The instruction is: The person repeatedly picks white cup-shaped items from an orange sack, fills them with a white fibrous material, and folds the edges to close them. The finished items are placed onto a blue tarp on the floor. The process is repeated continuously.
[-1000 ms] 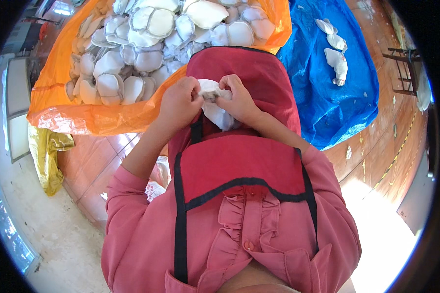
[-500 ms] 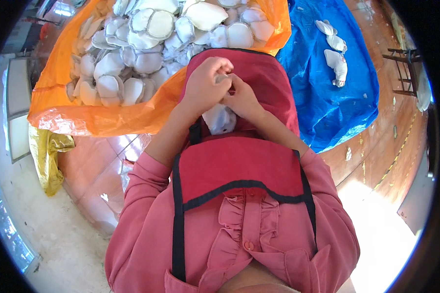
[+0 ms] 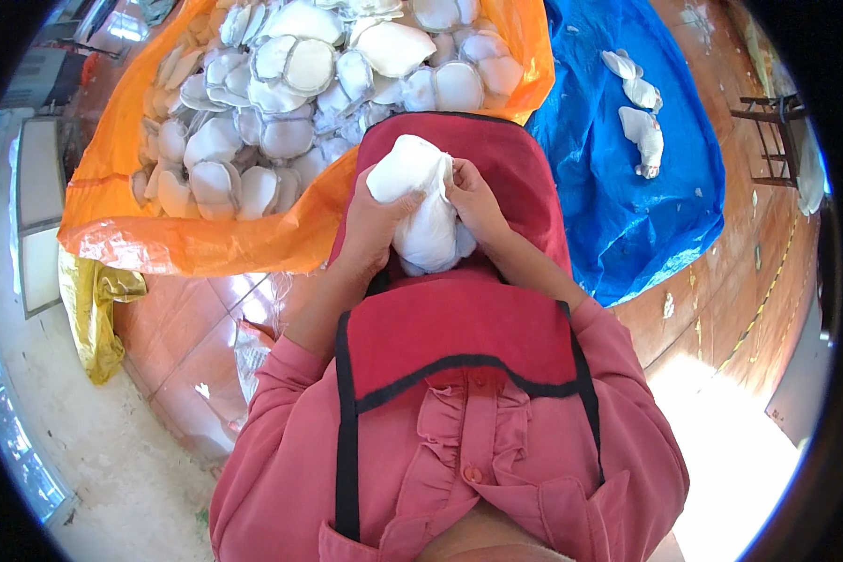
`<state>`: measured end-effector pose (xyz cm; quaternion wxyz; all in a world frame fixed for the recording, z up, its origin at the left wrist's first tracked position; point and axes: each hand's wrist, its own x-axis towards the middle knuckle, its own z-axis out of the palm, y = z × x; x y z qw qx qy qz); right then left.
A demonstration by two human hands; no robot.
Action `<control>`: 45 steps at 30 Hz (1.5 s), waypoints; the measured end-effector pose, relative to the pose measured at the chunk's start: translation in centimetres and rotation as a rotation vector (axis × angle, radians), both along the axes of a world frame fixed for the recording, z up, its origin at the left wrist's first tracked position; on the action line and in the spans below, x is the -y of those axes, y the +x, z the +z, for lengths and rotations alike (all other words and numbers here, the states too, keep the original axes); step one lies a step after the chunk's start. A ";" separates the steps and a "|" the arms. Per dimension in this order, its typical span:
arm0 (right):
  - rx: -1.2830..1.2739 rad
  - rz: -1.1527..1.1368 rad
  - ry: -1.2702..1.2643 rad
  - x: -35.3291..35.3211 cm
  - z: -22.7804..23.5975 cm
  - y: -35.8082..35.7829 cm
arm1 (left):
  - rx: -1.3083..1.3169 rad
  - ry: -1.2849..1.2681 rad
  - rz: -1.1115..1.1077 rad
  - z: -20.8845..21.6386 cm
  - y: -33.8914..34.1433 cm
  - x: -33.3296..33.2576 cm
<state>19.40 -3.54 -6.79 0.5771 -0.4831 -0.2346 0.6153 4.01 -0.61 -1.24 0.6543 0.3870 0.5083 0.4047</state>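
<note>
A white sewn fabric piece [image 3: 423,220], soft and pouch-like, is held up over the red apron [image 3: 525,178] covering my lap. Its left side is wrapped by my left hand [image 3: 377,223], the thumb lying across its front. At its upper right edge my right hand [image 3: 476,202] pinches the cloth between thumb and fingers. Folds hide the inside of the piece.
Ahead and left, an orange sheet [image 3: 197,245] bears a heap of white fabric pieces [image 3: 281,103]. To the right lies a blue sheet [image 3: 665,220] with several white turned pieces [image 3: 643,140]. A wooden stool [image 3: 776,140] stands far right; a yellow bag [image 3: 94,314] lies left.
My hands, earlier close together above the fabric piece, have moved apart. The piece is now raised and spread between them, showing much more of its white surface.
</note>
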 end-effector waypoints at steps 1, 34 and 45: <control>-0.038 -0.016 0.043 0.0 0.6 -0.1 | -0.097 0.022 -0.047 0.3 -0.2 -0.1; 0.258 -0.043 0.325 0.6 1.6 1.5 | -0.168 -0.272 -0.514 5.1 0.6 1.6; 0.122 -0.090 0.242 0.5 3.5 2.3 | -0.499 0.174 -0.469 5.1 2.2 3.0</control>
